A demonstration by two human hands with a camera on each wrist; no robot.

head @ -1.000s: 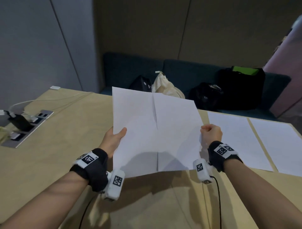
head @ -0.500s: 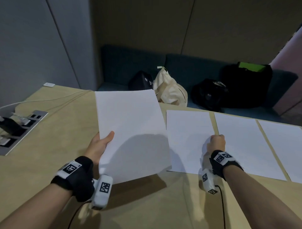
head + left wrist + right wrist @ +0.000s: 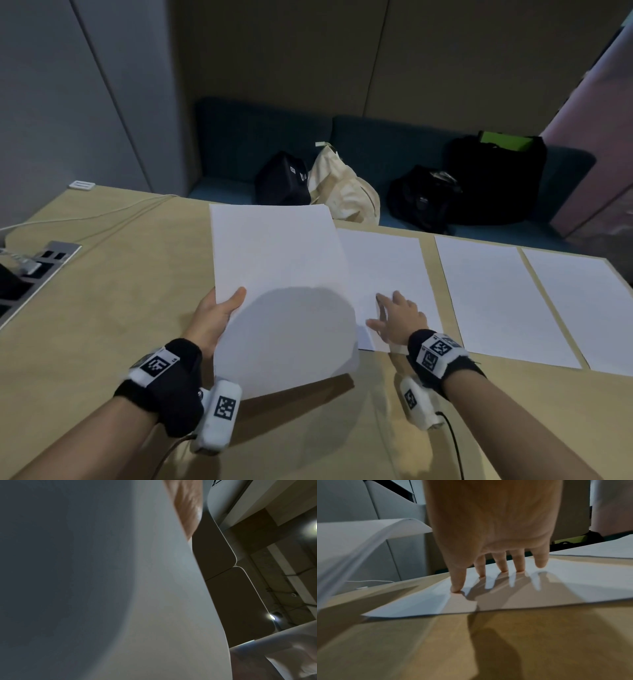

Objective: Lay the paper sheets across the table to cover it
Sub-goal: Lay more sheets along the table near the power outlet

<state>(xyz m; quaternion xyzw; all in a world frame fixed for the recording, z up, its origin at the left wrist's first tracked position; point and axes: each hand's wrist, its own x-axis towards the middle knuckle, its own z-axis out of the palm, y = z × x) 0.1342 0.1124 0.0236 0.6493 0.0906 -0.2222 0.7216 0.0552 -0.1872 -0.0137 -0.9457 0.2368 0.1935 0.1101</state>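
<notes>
Pressing spread fingers (image 3: 502, 563) on the flat white paper sheet (image 3: 387, 274) on the tan wooden table (image 3: 113, 308), the right hand (image 3: 399, 318) pins it. The left hand (image 3: 214, 317) grips the raised white paper stack (image 3: 277, 291), which overlaps that sheet's left edge. Lowering it carelessly could snag and skew the sheet.

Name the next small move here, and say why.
Probably the right hand, fingers spread flat on the just-laid white paper sheet, lifts off to take another from the white paper stack held by the left hand: bare wooden table remains to its left.
</notes>
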